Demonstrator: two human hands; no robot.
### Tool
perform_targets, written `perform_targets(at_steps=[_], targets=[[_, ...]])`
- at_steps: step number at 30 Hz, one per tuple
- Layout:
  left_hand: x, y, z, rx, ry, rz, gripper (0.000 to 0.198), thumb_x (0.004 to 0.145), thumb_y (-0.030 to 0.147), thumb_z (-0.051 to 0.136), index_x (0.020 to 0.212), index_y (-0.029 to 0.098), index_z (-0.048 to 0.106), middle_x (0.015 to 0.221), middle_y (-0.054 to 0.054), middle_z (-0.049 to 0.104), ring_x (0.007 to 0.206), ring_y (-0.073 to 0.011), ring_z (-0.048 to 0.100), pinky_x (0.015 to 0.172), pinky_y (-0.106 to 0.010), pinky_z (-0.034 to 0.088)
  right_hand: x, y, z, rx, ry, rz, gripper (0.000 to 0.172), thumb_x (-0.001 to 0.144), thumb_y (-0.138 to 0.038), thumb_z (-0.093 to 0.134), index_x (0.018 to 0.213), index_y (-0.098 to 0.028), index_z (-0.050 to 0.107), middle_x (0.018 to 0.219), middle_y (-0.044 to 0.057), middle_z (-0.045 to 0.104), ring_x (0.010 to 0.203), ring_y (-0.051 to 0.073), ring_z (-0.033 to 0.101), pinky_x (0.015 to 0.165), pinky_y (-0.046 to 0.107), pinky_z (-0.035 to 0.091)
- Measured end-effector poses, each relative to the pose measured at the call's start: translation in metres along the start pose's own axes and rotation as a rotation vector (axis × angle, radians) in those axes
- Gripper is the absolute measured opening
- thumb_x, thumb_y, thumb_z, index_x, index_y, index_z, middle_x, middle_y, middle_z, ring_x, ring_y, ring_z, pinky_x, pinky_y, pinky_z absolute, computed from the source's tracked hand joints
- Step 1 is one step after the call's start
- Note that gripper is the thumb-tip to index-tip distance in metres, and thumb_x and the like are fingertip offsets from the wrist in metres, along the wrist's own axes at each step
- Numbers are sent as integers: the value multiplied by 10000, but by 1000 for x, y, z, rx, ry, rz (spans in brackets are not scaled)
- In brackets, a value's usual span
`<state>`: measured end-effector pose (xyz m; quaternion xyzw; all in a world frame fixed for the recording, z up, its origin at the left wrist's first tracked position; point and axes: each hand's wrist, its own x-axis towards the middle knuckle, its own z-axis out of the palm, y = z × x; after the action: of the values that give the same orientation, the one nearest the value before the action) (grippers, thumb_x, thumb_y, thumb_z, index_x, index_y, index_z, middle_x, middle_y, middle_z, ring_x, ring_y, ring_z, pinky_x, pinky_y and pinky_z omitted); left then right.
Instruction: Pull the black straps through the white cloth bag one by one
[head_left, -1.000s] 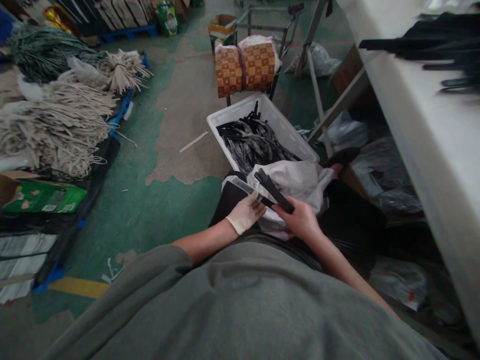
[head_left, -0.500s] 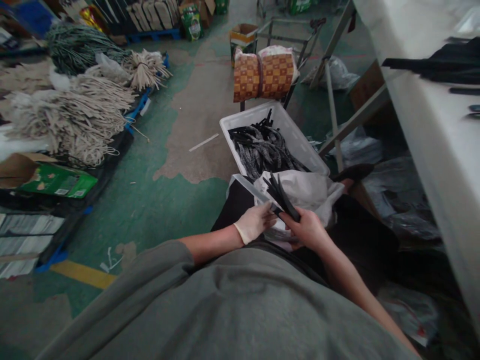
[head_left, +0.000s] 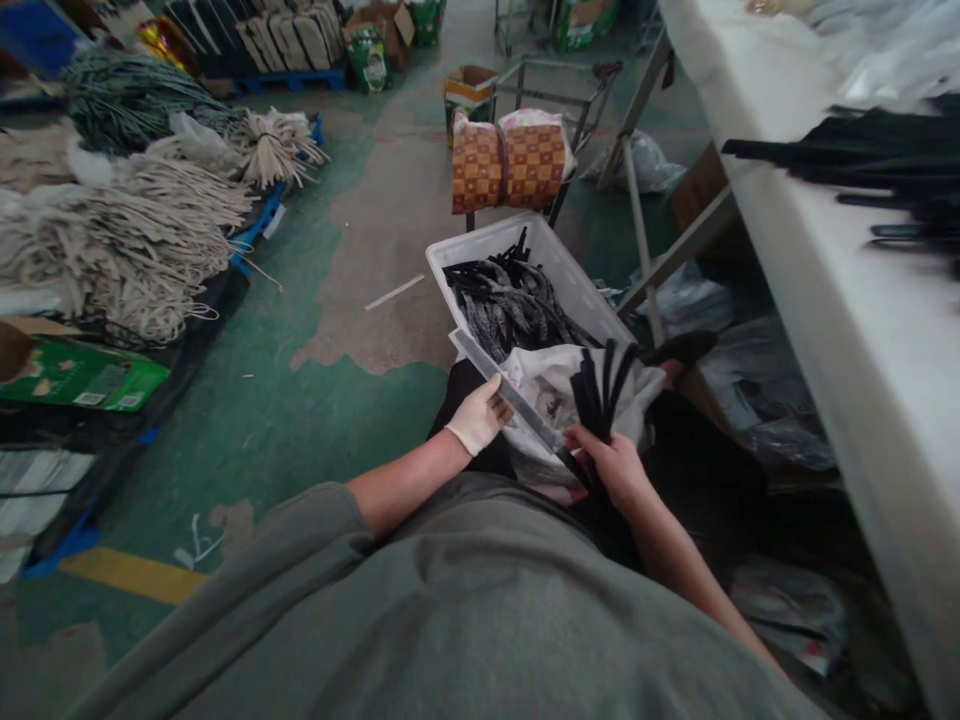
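Note:
Over my lap, my gloved left hand (head_left: 481,416) pinches a long flat grey strip (head_left: 517,401), which slants from upper left down toward my right hand. My bare right hand (head_left: 616,468) is closed around a bunch of black strips (head_left: 600,390), whose loose ends fan upward. The grey strip's lower, darker end meets the right fingers; whether they grip it as well is hard to see. Under both hands lies an open white bag (head_left: 637,398) with small scraps showing inside. Just beyond it, a white plastic crate (head_left: 559,260) holds many tangled black and grey strips (head_left: 517,300).
A white-topped table (head_left: 817,290) on my right carries black strips (head_left: 847,150). Past the crate is a rolled checkered cushion (head_left: 510,165) on a metal frame. Bundles of beige cords (head_left: 127,250) lie on a pallet at left. Plastic bags (head_left: 780,390) sit under the table.
My left hand has slid up and left along the grey strip, away from my right hand. The black strips in my right hand have tipped more upright and spread. The camera view has shifted slightly.

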<state>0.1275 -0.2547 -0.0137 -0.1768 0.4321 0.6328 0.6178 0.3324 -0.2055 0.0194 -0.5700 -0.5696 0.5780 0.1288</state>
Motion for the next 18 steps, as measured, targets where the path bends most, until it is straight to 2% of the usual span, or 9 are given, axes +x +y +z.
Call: perform_targets(at_steps=[2, 3, 5, 9, 11, 14, 18], targets=[[-4, 1, 6, 23, -28, 2, 124, 849, 288, 672, 833, 165, 669, 844, -35, 701, 700, -114, 625, 685, -228, 481, 12, -4, -3, -44, 136, -48, 390, 759, -507, 590, 782, -130, 688, 519, 35, 612, 467, 163, 550, 491, 281, 441], [-6, 0, 8, 45, -48, 0, 124, 849, 282, 670, 832, 159, 673, 843, -39, 702, 703, -115, 627, 690, -227, 478, 16, -8, -4, -89, 165, -87, 406, 762, -512, 584, 807, -128, 708, 475, 16, 579, 470, 165, 545, 507, 281, 439], [-10, -3, 11, 87, -88, 7, 130, 842, 280, 674, 841, 151, 682, 835, -43, 702, 710, -120, 628, 700, -231, 469, 18, -19, 0, -180, 127, -155, 447, 770, -537, 574, 861, -128, 728, 401, -21, 497, 451, 164, 517, 499, 274, 413], [-10, -14, 12, 145, -136, 56, 148, 814, 299, 691, 815, 151, 681, 778, -42, 687, 672, -127, 618, 661, -240, 444, 9, -32, 20, -217, -106, -224, 408, 778, -528, 575, 818, -142, 700, 395, -39, 480, 399, 143, 456, 438, 257, 344], [-8, -14, 12, 171, -163, 49, 171, 797, 316, 706, 800, 147, 675, 762, -49, 681, 644, -132, 612, 636, -243, 434, 4, -30, 28, -219, -109, -258, 355, 788, -491, 573, 770, -151, 673, 452, -17, 551, 430, 149, 491, 458, 256, 359], [-3, -2, 18, 158, -156, 52, 217, 815, 369, 688, 870, 160, 684, 859, -63, 704, 737, -155, 649, 697, -255, 461, 0, -25, 33, -274, -51, -312, 320, 813, -464, 550, 763, -166, 656, 572, 16, 651, 549, 185, 588, 543, 266, 410], [0, 14, 33, 90, -86, 159, 205, 873, 372, 624, 916, 182, 685, 910, -46, 713, 830, -149, 663, 780, -252, 480, 1, -23, 30, -360, -25, -369, 311, 839, -456, 524, 785, -183, 663, 590, 16, 660, 614, 211, 625, 578, 272, 413]])
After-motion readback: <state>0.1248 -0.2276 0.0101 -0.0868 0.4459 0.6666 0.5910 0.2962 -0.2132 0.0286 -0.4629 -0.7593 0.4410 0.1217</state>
